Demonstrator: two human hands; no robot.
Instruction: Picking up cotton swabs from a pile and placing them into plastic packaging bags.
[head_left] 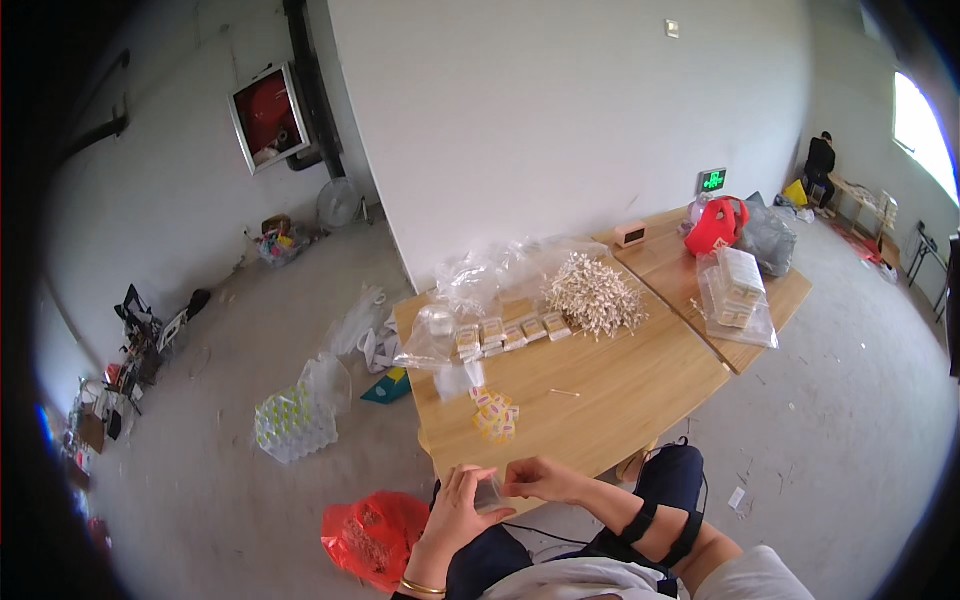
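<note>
My left hand [460, 510] is curled with thumb and fingers around a small clear plastic piece [488, 493], in front of the table's near edge. Whether it is a bag or a box I cannot tell. The fingers of my right hand [540, 480] are pinched at its right side. Just beyond my hands lie scattered yellow-and-white paper labels [494, 415]. A single cotton swab [565, 393] rests to their right. Farther back, a big loose heap of cotton swabs [597, 297] sits beside a row of small packed boxes [512, 334].
Clear plastic bags [470, 285] line the wooden table's [620, 400] back left. At its far right are a red bag [716, 226], a grey bag [768, 240] and wrapped white packs [738, 285]. A red plastic bag [372, 535] stands low at my left. Another person [820, 165] sits far right.
</note>
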